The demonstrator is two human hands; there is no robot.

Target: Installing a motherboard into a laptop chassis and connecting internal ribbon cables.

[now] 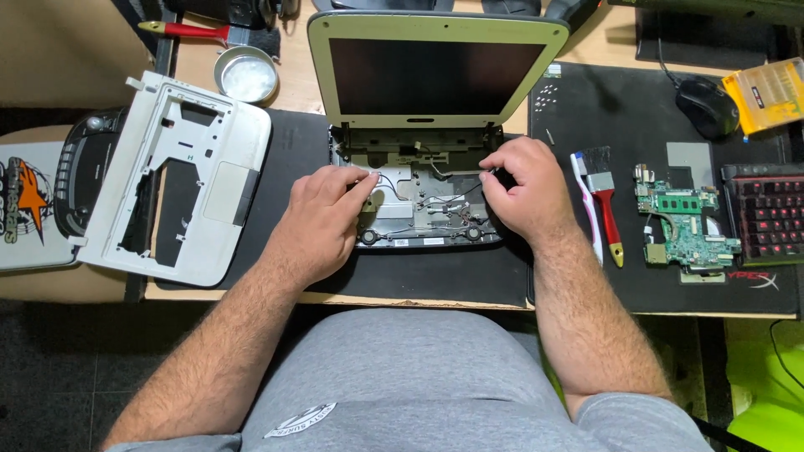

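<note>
Inside the opened laptop base (419, 205), both hands seemingly pinch wires (444, 201)

Both hands, left (321, 219) and right (521, 191), on wires inside opened laptop base (419, 205).

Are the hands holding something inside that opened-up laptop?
The left hand pinches a thin white wire in the laptop base with its fingertips. The right hand touches wires at the base's right edge; a hold cannot be told.
</note>
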